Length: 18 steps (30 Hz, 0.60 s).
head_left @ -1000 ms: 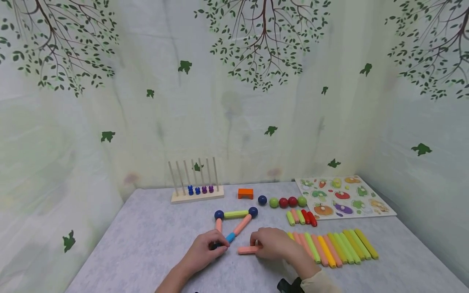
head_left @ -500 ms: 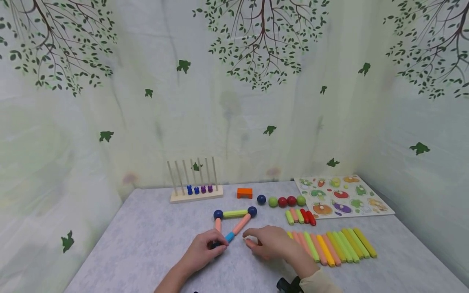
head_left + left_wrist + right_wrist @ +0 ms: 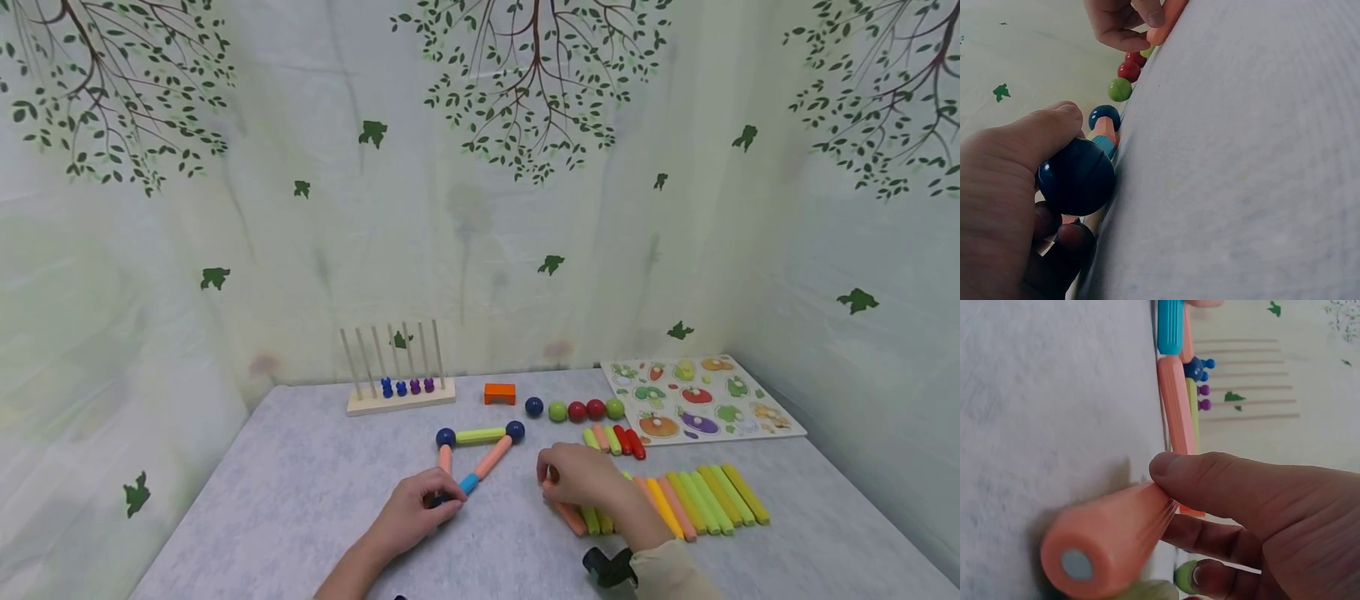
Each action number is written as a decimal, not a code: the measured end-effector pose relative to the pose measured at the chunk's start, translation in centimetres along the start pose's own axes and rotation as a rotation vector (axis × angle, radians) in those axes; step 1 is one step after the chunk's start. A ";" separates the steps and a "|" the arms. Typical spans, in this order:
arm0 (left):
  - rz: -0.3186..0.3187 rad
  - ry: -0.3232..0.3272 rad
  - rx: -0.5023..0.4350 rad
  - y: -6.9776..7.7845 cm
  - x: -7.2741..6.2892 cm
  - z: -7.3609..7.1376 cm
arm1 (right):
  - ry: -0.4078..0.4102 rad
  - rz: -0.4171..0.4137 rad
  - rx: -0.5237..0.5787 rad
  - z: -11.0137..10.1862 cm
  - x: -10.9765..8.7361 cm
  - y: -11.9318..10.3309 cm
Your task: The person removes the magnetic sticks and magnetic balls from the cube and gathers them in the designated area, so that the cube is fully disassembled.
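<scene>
My left hand [image 3: 416, 507] holds a dark blue ball [image 3: 1077, 178] low at the front corner of a stick-and-ball frame. In that frame a short blue stick [image 3: 469, 484] meets a pink stick [image 3: 495, 459]. A yellow-green stick [image 3: 482, 436] spans two more dark blue balls [image 3: 446, 437] at the back, and another pink stick [image 3: 446, 459] runs down the left side. To the right, my right hand [image 3: 588, 482] pinches a salmon-pink stick [image 3: 1119, 528] between thumb and fingers. A silvery disc shows in its near end. It slants beside the row of long sticks, partly hidden by the hand.
Long coloured sticks [image 3: 705, 502] lie side by side at right, with short sticks [image 3: 624, 440] behind. Farther back are loose balls [image 3: 577, 411], an orange block [image 3: 499, 393], a pegged bead stand [image 3: 401, 405] and a vegetable puzzle board [image 3: 697, 400]. A printed cloth hangs behind.
My right hand has moved right, away from the frame to the row of long sticks. The pink stick, earlier lying crosswise near the frame, now slants beside the row. My left hand stays in place.
</scene>
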State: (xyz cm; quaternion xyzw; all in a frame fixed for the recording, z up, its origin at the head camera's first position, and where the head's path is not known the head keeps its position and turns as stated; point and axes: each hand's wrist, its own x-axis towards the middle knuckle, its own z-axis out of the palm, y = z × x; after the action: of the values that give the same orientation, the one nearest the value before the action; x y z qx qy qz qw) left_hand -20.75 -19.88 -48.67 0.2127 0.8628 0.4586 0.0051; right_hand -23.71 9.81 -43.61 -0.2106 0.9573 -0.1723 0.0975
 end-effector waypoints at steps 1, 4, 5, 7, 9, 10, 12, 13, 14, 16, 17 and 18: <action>0.001 0.002 -0.006 0.0 0.0 0.0 | 0.008 0.002 -0.003 0.0 0.1 0.2; -0.004 0.003 -0.030 0.2 -0.1 0.0 | 0.012 0.010 -0.008 -0.2 0.1 0.9; -0.006 0.002 -0.039 0.2 -0.1 0.0 | 0.008 0.017 -0.009 -0.2 0.0 1.1; -0.010 0.003 -0.054 0.3 -0.2 0.0 | -0.001 0.032 -0.005 -0.3 0.0 1.3; -0.019 0.003 -0.060 0.3 -0.2 0.0 | -0.008 0.041 0.012 -0.5 -0.2 1.5; -0.022 0.003 -0.059 0.3 -0.2 0.0 | -0.015 0.045 0.023 -0.6 -0.2 1.6; -0.024 0.003 -0.047 0.3 -0.1 0.0 | -0.029 0.049 0.038 -0.8 -0.3 1.7; -0.027 0.003 -0.040 0.3 -0.1 0.0 | -0.034 0.048 0.048 -0.8 -0.4 1.7; -0.026 0.003 -0.032 0.2 -0.1 0.0 | -0.040 0.048 0.060 -0.9 -0.4 1.8; -0.021 0.004 -0.018 0.2 -0.1 0.0 | -0.051 0.044 0.075 -0.9 -0.5 2.0; -0.016 0.004 -0.012 0.1 0.0 0.0 | -0.055 0.043 0.082 -1.0 -0.5 2.1; -0.011 0.005 -0.009 0.1 0.0 0.0 | -0.058 0.040 0.087 -1.0 -0.6 2.3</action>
State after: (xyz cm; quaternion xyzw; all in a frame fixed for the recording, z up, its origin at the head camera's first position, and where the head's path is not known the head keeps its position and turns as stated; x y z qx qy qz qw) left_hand -20.70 -19.82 -48.64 0.2066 0.8619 0.4630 0.0067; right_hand -24.32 12.28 -43.47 -0.1918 0.9497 -0.2056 0.1377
